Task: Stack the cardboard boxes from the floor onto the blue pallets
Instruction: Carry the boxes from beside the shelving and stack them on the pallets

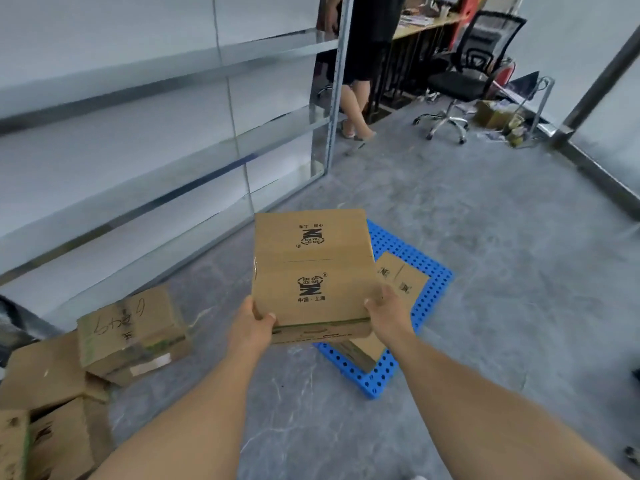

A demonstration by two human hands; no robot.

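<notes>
I hold a brown cardboard box with black printed logos in the air, above the near-left part of the blue pallet. My left hand grips its near-left corner and my right hand grips its near-right corner. Under the held box, another cardboard box lies on the pallet, mostly hidden. More cardboard boxes lie on the floor at the lower left, one with handwriting on top and others beside it.
An empty metal shelving rack runs along the left. A person's legs stand behind its end post. A black office chair and a desk are at the back right. A metal frame is on the right. The floor is grey concrete.
</notes>
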